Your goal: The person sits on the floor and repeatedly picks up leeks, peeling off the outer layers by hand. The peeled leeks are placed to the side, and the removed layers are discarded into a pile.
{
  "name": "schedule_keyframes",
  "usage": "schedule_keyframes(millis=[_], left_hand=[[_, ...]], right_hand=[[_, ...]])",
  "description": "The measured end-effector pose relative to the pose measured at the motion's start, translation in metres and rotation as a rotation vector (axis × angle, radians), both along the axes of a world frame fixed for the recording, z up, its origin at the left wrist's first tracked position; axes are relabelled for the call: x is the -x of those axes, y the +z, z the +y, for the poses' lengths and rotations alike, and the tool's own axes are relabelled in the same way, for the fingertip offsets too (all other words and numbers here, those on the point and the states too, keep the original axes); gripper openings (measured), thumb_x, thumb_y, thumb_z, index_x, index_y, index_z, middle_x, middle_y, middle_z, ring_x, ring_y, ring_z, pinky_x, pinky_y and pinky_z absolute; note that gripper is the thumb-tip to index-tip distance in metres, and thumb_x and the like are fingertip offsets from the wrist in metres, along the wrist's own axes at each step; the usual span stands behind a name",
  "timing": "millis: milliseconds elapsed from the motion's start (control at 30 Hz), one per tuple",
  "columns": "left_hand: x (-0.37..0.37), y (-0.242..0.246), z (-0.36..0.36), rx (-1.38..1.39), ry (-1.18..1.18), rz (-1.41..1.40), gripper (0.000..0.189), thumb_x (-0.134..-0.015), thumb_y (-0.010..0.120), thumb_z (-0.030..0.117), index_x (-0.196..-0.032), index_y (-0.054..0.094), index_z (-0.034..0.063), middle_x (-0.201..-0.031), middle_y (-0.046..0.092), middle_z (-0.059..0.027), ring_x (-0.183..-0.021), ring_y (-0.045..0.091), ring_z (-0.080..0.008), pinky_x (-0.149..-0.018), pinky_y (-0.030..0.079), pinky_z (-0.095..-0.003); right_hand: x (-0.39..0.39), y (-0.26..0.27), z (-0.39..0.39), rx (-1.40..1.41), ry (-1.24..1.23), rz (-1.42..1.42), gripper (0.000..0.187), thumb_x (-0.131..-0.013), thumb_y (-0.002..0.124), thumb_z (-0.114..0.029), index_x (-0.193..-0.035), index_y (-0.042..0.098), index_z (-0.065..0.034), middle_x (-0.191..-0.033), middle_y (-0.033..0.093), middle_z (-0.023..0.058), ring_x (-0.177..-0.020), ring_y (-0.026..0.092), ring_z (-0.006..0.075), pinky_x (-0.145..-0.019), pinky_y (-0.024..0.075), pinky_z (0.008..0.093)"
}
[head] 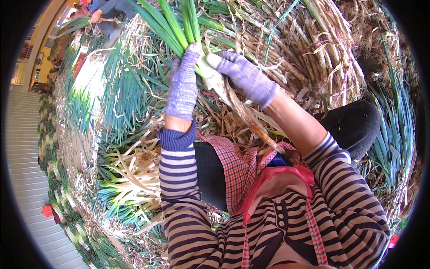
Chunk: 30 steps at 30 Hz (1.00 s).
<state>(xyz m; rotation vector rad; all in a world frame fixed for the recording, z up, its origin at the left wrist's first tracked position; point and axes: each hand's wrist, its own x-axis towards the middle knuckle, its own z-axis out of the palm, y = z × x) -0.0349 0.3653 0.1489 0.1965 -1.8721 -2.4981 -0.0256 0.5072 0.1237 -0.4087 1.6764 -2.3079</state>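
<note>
A long green onion slants across the middle, green leaves at the top and its brown, husk-covered lower stalk reaching down to my lap. My left hand, in a greyish-purple knitted glove, is wrapped around it where the leaves fan out. Just to the right, my gloved right hand has thumb and fingers closed at the same leaf base. Pale, torn outer skin hangs beneath my right fingers. The root end rests near the red checked apron.
Unpeeled onions with dry husks are heaped at upper right. Peeled white-stemmed onions lie left of my lap. Bundles with green leaves stand farther left. Loose husks litter the ground. Another person's hand holds an onion at upper left.
</note>
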Motion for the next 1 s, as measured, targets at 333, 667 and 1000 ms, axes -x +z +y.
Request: schedule_keyframes(millis=[333,667,1000], left_hand=[[0.028,-0.014,-0.056,-0.035,0.292,0.055,0.029,-0.087,0.06,0.03,-0.096,0.057,0.003,-0.081,0.06,-0.0093,-0.07,0.056,-0.0178,-0.068,0.048,-0.0315],[0.033,-0.018,-0.033,-0.524,-0.052,-0.069,0.042,-0.092,0.049,0.04,-0.108,0.05,0.0014,-0.093,0.054,-0.0167,-0.089,0.056,-0.0281,-0.093,0.045,-0.0474],[0.031,-0.034,-0.045,-0.701,0.044,-0.05,0.028,-0.094,0.047,0.022,-0.108,0.049,-0.0027,-0.092,0.056,-0.0177,-0.083,0.058,-0.0311,-0.092,0.045,-0.0577]], right_hand=[[-0.01,-0.086,0.044,0.271,0.367,-0.123,0.033,-0.09,0.056,-0.035,-0.101,0.059,-0.0045,-0.082,0.065,0.0125,-0.08,0.063,0.0234,-0.073,0.0518,0.0363],[-0.014,-0.054,0.045,-0.569,-0.273,0.649,0.045,-0.082,0.067,-0.036,-0.116,0.056,-0.0076,-0.1,0.058,0.0165,-0.091,0.06,0.0286,-0.08,0.0491,0.0366],[-0.023,-0.029,-0.007,-0.538,-0.397,0.864,0.035,-0.077,0.067,-0.043,-0.079,0.06,-0.0086,-0.072,0.057,0.0105,-0.069,0.057,0.0272,-0.062,0.0466,0.0379]])
